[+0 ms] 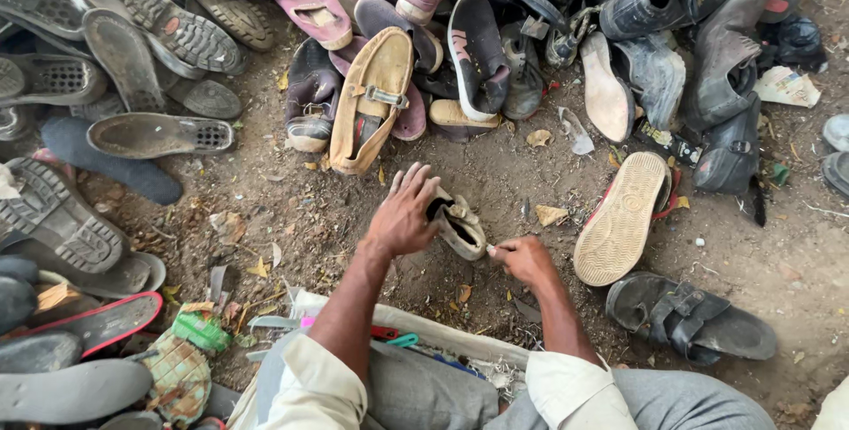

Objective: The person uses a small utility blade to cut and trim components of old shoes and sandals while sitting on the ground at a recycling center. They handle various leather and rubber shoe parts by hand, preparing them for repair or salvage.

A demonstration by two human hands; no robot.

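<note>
Tan loafer (370, 98), black sandal (688, 317), upturned pale sole (621, 218) — worn shoes heaped on dirt

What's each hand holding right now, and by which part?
The left hand holds a small worn shoe by its open top end. The right hand pinches something thin at the shoe's lower edge; what it is cannot be told.

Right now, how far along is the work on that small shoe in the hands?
Nothing looks finished yet: no mended shoe is set apart. In hand: the left hand steadies a small worn shoe on the dirt, and the right hand pinches something thin at its edge, too small to identify. Left: the shoe pile beyond lies untouched, and so does the upturned tan sole.
</note>
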